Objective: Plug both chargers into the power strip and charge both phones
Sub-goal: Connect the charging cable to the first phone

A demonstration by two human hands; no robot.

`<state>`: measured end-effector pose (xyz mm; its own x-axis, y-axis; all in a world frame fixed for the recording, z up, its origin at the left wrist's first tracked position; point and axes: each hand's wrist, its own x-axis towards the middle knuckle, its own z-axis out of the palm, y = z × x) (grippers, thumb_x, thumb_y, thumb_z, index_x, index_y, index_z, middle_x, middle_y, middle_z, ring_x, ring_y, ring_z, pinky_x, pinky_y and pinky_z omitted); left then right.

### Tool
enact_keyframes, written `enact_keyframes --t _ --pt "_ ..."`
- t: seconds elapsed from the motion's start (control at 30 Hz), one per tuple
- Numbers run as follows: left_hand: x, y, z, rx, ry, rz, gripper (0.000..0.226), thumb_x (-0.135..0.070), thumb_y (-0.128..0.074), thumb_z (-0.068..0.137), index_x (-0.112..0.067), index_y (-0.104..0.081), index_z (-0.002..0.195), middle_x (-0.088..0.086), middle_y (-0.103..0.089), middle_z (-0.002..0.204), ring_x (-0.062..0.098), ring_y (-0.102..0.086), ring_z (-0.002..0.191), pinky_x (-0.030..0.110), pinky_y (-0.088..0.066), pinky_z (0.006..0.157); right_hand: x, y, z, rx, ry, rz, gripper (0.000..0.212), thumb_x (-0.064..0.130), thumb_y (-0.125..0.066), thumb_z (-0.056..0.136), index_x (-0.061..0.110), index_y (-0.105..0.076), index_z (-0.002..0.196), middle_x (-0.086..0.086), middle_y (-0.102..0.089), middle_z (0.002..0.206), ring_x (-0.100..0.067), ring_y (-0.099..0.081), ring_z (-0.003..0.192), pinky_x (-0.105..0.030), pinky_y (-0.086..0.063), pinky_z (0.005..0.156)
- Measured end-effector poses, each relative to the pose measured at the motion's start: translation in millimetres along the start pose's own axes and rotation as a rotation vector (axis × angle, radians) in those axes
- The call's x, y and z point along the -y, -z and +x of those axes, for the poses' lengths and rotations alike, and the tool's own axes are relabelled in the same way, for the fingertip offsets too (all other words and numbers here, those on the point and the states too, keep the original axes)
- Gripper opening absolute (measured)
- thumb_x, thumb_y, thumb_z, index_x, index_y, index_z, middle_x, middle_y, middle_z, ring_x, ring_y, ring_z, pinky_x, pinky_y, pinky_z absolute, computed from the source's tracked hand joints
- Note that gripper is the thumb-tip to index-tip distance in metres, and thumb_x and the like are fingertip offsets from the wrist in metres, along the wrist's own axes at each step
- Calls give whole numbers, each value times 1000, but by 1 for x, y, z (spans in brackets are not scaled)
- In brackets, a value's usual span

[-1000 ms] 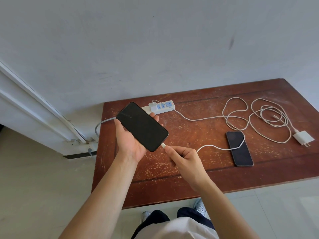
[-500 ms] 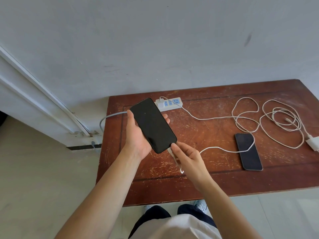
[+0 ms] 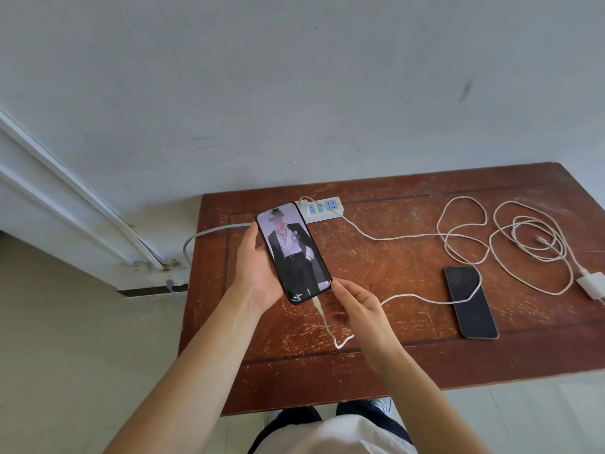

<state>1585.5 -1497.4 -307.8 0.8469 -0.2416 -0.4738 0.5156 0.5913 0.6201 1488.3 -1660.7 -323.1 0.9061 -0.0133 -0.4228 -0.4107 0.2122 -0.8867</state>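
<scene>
My left hand [image 3: 253,273] holds a black phone [image 3: 293,253] above the table's left part, its screen lit with a picture. A white cable's connector [image 3: 316,302] sits in the phone's bottom port. My right hand [image 3: 357,309] hovers just right of that connector, fingers loosely apart, thumb at the phone's lower corner. The cable [image 3: 409,237] runs back to a white charger [image 3: 304,203] plugged into the power strip [image 3: 325,209]. A second phone [image 3: 471,306] lies dark at the right, the cable crossing its top. A second charger [image 3: 592,285] lies unplugged with its coiled cable [image 3: 537,247].
The scratched brown wooden table [image 3: 393,362] stands against a grey wall. The strip's grey cord [image 3: 196,239] hangs off the table's left edge toward a white door frame [image 3: 82,198]. My legs are at the table's front edge.
The connector went into the held phone's port and the screen lit up. My right hand let go of the connector and opened. The phone turned more upright in my left hand.
</scene>
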Motion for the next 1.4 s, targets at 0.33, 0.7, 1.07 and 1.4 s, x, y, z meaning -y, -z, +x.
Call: enact_keyframes --t 0.33,0.7,1.07,1.4 --pt "4 18 4 -85 16 -24 56 -43 -29 100 -21 -78 112 11 -73 125 30 -67 117 46 -52 97 -4 -2 10 26 14 4 24 29 -55 104 31 -79 106 0 -76 87 -8 -66 75 -20 -54 69" --pt "11 44 -2 -134 46 -60 40 -40 -39 105 -19 -68 122 8 -75 119 27 -68 118 43 -60 88 -17 -2 19 18 -14 -43 24 27 -54 104 25 -77 112 -6 -77 93 -11 -66 78 -32 -55 80" --pt "16 50 3 -221 23 73 32 -32 -46 105 -17 -68 124 15 -68 131 29 -62 124 46 -49 107 -35 -1 33 -17 -85 -38 22 25 -56 103 26 -77 111 -5 -77 88 -12 -68 78 -33 -56 80" --pt "34 80 24 -310 89 131 28 -12 -51 104 -13 -62 130 14 -73 123 27 -71 108 42 -57 86 -61 -7 54 -66 -169 -126 21 19 -60 101 24 -74 116 -6 -80 94 -11 -70 79 -23 -57 71"
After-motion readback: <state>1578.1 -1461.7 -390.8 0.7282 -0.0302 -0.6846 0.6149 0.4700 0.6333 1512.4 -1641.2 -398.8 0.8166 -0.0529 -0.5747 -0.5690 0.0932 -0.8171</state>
